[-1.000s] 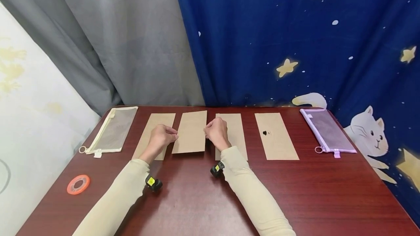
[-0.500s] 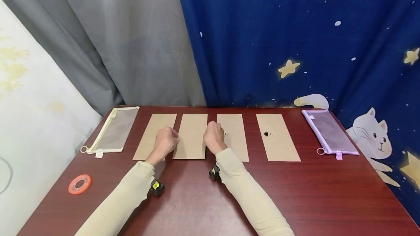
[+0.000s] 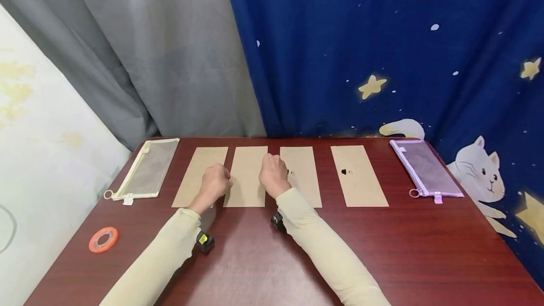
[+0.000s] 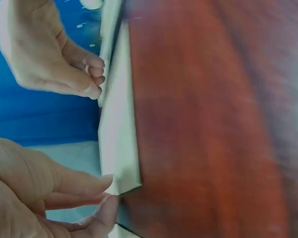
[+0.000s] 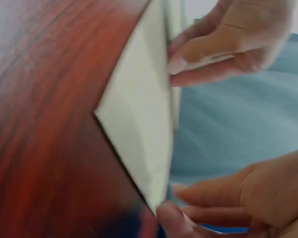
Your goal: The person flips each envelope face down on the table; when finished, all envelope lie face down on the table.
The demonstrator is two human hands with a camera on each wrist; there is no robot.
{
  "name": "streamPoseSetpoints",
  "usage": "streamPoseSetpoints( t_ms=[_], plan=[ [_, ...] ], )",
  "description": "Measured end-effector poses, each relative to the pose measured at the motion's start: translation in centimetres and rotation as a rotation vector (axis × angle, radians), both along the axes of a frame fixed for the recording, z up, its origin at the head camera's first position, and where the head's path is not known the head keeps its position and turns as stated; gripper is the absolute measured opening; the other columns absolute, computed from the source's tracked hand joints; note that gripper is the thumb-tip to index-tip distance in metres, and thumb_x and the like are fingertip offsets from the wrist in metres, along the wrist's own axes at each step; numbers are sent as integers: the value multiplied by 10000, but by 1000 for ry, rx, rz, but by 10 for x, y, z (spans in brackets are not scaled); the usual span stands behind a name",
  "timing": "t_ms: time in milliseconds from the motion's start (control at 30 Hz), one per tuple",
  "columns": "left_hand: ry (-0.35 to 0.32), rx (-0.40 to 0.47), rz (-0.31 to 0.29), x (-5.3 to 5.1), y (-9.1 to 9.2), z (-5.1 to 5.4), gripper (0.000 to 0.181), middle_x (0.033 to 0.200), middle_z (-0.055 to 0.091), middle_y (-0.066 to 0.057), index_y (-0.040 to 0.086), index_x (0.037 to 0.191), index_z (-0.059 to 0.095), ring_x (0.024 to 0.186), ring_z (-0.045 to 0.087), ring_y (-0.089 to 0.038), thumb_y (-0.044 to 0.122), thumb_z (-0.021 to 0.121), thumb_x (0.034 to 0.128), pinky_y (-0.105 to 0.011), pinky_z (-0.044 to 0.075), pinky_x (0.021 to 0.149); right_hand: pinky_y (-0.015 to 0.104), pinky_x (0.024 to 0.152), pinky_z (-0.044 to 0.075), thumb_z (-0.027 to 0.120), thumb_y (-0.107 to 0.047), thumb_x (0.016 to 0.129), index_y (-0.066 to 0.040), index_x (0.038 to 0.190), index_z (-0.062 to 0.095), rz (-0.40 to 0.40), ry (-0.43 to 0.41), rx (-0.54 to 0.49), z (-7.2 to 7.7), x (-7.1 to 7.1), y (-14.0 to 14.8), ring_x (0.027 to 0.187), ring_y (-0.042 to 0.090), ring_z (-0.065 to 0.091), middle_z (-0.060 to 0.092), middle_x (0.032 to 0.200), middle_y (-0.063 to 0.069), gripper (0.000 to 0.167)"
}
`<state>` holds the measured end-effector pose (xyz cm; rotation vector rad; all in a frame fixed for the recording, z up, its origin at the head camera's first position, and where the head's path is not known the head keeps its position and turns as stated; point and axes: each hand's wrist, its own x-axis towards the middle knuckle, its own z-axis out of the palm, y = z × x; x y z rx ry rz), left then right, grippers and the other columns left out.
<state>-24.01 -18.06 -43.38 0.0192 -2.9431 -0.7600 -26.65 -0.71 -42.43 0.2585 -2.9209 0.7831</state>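
Right of the cream pouch [image 3: 149, 169], left hand [image 3: 215, 181] and right hand [image 3: 274, 174], grips unclear, flank second sheet [image 3: 246, 174]: likely light, best edge-held.

Four papers lie in a row across the far half of the table [image 3: 255, 259]. The left pouch [image 3: 152, 169] lies left of the first paper [image 3: 194, 178]; the right pouch [image 3: 429, 169], right of the fourth paper [image 3: 359, 176]. The ring [image 3: 93, 241] lies before the left pouch. The left hand [image 3: 216, 181] and right hand [image 3: 274, 171] flank the second paper [image 3: 246, 176]. A curtain [image 3: 323, 60] hangs behind.
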Motion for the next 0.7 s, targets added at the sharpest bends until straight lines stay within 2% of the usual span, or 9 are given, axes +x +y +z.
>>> streamPoseSetpoints(
  t_ms=[67, 133, 200, 233, 300, 400, 467, 567, 700],
  plan=[
    [-31, 10, 11, 0, 0, 5, 169, 613, 585, -40, 21, 673, 681, 627, 514, -190, 18, 707, 839, -283, 433, 551, 323, 578, 536, 647, -46, 937, -12, 753, 702, 30, 7, -65, 7, 3, 12, 694, 253, 671, 704, 782, 170, 195],
    [-51, 30, 18, 0, 2, 12, 125, 829, 745, -100, 6, 890, 775, 778, 663, -234, 108, 703, 904, -339, 549, 665, 304, 574, 484, 652, -99, 956, -9, 766, 702, 87, -9, -127, 15, 4, 32, 649, 224, 605, 661, 714, 139, 216],
    [-72, 92, 8, 0, 8, 19, 229, 1047, 767, -150, 3, 1071, 769, 956, 701, -278, 175, 666, 959, -398, 581, 798, 303, 649, 525, 648, -135, 968, 8, 920, 743, 127, -47, -185, 22, 5, 57, 730, 219, 641, 706, 793, 135, 178],
    [-99, 166, -6, 0, 13, 21, 266, 1114, 752, -171, -6, 1132, 747, 1024, 702, -294, 184, 640, 981, -414, 585, 856, 309, 710, 551, 633, -147, 977, 2, 1020, 746, 140, -84, -201, 24, 5, 72, 802, 222, 666, 730, 873, 140, 192],
    [-189, 387, -55, -1, 25, 25, 324, 1211, 706, -231, -53, 1230, 684, 1125, 683, -329, 168, 584, 1016, -431, 578, 949, 345, 898, 586, 591, -126, 1000, 50, 1230, 673, 178, -216, -304, 26, 3, 103, 1008, 287, 705, 723, 1122, 212, 300],
    [-397, 773, -108, -5, 44, 28, 383, 1312, 617, -320, -118, 1346, 560, 1178, 664, -341, 109, 508, 1042, -424, 533, 1053, 440, 1114, 481, 496, -45, 1026, 124, 1434, 458, 203, -472, -520, 24, -2, 145, 1306, 387, 570, 547, 1418, 302, 443],
    [-538, 947, -116, -10, 55, 30, 428, 1380, 541, -364, -142, 1408, 469, 1195, 650, -350, 96, 471, 1051, -435, 483, 1110, 489, 1175, 394, 403, 46, 1014, 171, 1479, 328, 212, -642, -685, 22, -7, 166, 1402, 437, 452, 415, 1505, 354, 487],
    [-647, 1005, -100, -19, 68, 30, 461, 1445, 483, -339, -104, 1456, 431, 1177, 632, -309, 100, 461, 1043, -437, 446, 1152, 492, 1227, 305, 309, 135, 934, 178, 1514, 218, 198, -795, -854, 18, -11, 190, 1478, 446, 327, 295, 1571, 361, 588],
    [-685, 992, -69, -31, 79, 27, 473, 1481, 425, -302, -70, 1486, 410, 1241, 564, -352, 112, 437, 1050, -441, 425, 1170, 446, 1249, 278, 296, 158, 857, 170, 1535, 134, 165, -909, -1024, 16, -12, 208, 1519, 417, 255, 208, 1613, 343, 697]
  ],
)
